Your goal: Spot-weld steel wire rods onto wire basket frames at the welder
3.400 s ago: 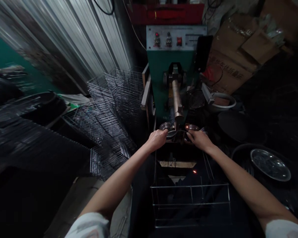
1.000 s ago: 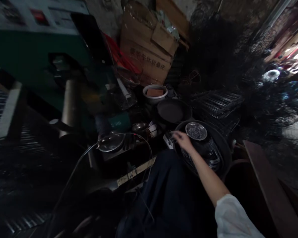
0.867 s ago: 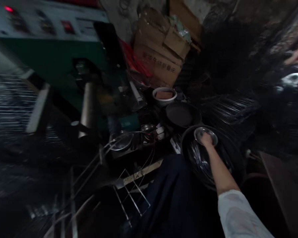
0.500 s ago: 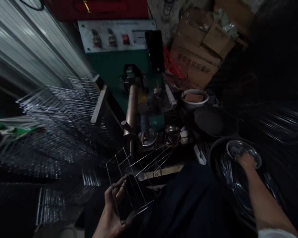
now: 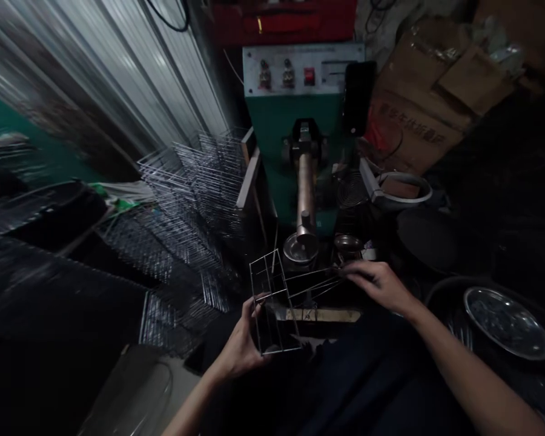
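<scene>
A dim, cluttered workshop with corrugated metal wall (image 5: 131,66), a green welding machine (image 5: 300,121) ahead and stacked wire racks (image 5: 195,188) to its left. The left hand (image 5: 243,342) grips a wire basket frame (image 5: 275,309) before the machine's copper arm (image 5: 305,188); the right hand (image 5: 379,284) pinches its far wires. A steel dish (image 5: 506,315) sits far right.

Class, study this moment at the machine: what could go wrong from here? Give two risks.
1. The left hand grips the wire rack at one end while the right hand pinches its far wires; the light frame might twist or slip.
2. Both hands work close under the machine's metal arm, so fingers could be caught or burnt if it acts.
</scene>
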A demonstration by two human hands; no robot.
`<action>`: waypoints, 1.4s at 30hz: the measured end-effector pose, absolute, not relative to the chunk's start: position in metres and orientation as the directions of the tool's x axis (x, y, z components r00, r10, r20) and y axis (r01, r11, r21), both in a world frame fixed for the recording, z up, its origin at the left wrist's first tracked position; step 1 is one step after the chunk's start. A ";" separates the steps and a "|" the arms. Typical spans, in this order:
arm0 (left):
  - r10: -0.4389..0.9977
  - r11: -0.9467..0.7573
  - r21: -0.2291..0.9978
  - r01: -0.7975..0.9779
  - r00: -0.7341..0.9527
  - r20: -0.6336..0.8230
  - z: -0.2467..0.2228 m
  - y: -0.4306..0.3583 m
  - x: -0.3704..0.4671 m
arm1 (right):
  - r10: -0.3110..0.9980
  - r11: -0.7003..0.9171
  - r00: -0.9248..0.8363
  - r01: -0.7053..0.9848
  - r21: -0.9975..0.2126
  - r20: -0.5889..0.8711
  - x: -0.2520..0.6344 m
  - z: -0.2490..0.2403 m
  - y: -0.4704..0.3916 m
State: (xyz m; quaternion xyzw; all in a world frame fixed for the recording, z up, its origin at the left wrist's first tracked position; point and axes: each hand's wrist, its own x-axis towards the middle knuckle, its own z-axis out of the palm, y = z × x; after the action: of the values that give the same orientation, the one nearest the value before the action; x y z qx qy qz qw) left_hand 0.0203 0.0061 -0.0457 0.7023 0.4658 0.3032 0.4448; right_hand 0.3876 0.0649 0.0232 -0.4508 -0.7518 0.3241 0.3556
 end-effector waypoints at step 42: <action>0.927 -0.234 0.874 0.426 0.370 0.068 -0.077 0.057 -0.021 | 0.703 0.645 -0.437 0.725 -0.243 0.561 0.317 -0.013 0.091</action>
State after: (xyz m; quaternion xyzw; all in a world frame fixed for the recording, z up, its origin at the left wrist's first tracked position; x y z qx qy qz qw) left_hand -0.0209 0.0569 -0.0772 0.7221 0.4685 0.3093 0.4043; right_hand 0.3171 0.0912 -0.0131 -0.4210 -0.8475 -0.0170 0.3227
